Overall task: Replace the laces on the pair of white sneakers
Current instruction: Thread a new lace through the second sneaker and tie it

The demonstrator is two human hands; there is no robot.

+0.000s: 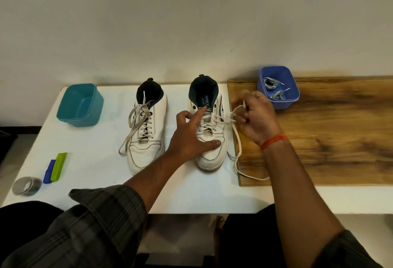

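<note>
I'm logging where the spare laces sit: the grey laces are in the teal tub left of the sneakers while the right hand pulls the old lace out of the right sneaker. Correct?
Not quite. The head view shows the grey laces in the blue tub, right of the sneakers; the teal tub on the left holds nothing. The rest stands: the right hand pulls the old lace from the right sneaker.

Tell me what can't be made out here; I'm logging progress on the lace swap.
Head view only:
- Right hand: fingers blurred; grip on the white lace unclear.
- Right sneaker: left hand covers part of the eyelets, so the unlacing progress is unclear.
- Grey laces in the blue tub: count too small to tell.
- Tape roll: blurred.
</note>
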